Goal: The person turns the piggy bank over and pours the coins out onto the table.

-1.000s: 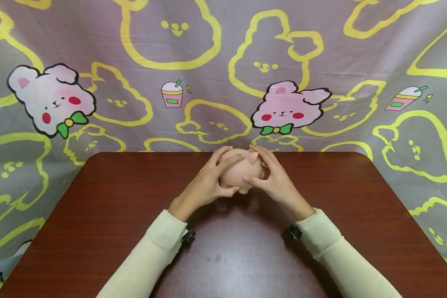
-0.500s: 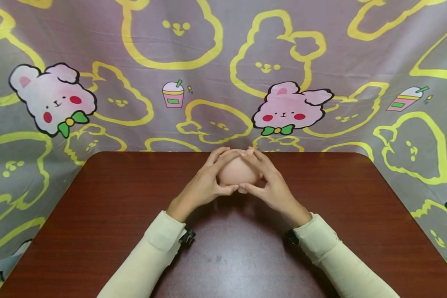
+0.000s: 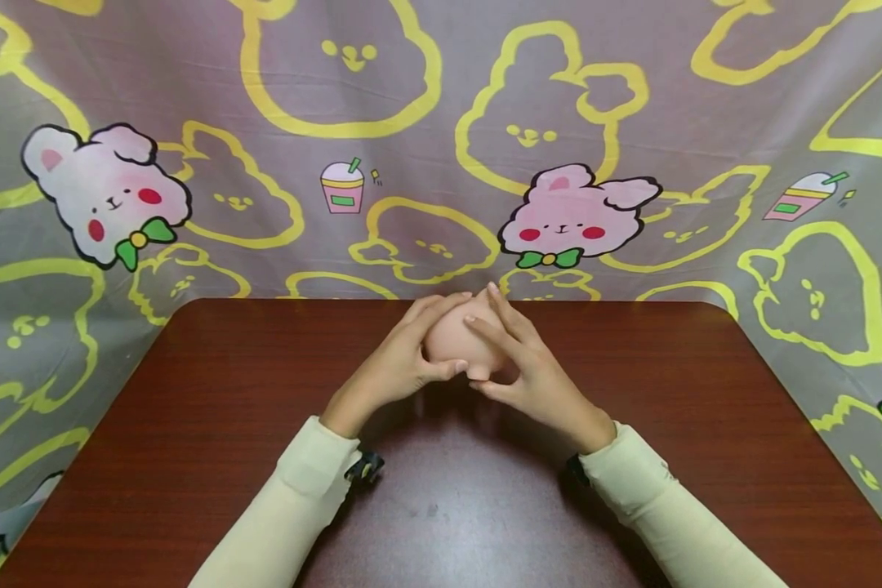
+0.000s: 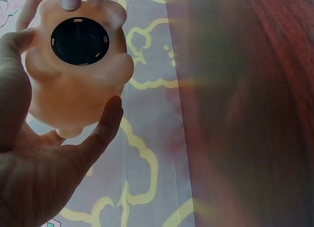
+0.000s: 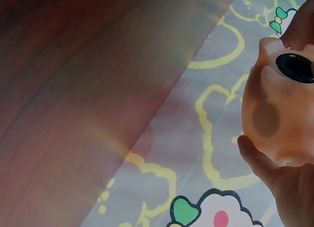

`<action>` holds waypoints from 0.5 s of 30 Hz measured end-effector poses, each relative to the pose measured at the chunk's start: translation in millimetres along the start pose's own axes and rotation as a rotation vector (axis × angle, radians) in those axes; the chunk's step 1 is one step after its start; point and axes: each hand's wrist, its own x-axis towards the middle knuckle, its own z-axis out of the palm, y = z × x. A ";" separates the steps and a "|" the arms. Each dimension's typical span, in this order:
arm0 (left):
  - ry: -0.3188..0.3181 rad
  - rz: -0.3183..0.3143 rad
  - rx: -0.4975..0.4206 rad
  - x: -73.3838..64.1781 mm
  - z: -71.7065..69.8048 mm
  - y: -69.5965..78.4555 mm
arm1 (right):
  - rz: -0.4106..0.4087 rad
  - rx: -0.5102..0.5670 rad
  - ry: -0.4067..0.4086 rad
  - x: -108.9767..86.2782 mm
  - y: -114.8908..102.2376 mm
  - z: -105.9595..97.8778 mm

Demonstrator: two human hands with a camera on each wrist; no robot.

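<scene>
Both hands hold a smooth pink piggy bank above the far middle of the table. My left hand grips its left side, thumb at the lower front and fingers over the top. On the right, my right hand holds it with fingers spread along the side and the thumb under a stubby foot. In the left wrist view the underside of the piggy bank shows several rounded feet around a black round plug. A fingertip of the other hand sits at the plug's upper edge. The pig's face is hidden.
A dark red-brown wooden table with rounded far corners lies beneath the hands. Close behind its far edge hangs a grey cloth printed with yellow outlines and rabbit faces. Dark wrist devices sit at the cream sleeves.
The piggy bank has turned between the hands, so its ear and face side have rotated away. My right hand has shifted its grip, its thumb moving down below the foot.
</scene>
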 end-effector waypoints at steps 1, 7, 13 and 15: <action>-0.003 0.000 -0.003 -0.4 -0.1 0.4 | -0.014 -0.015 0.002 -0.1 0.3 -0.2; -0.004 0.017 0.000 -0.9 0.8 2.3 | -0.099 -0.088 0.060 0.1 1.7 -0.6; 0.009 0.046 0.011 -1.5 3.7 4.6 | -0.112 -0.086 0.126 -1.1 2.1 0.1; 0.011 0.058 0.011 -2.2 4.4 5.5 | -0.107 -0.090 0.142 -1.5 2.1 0.2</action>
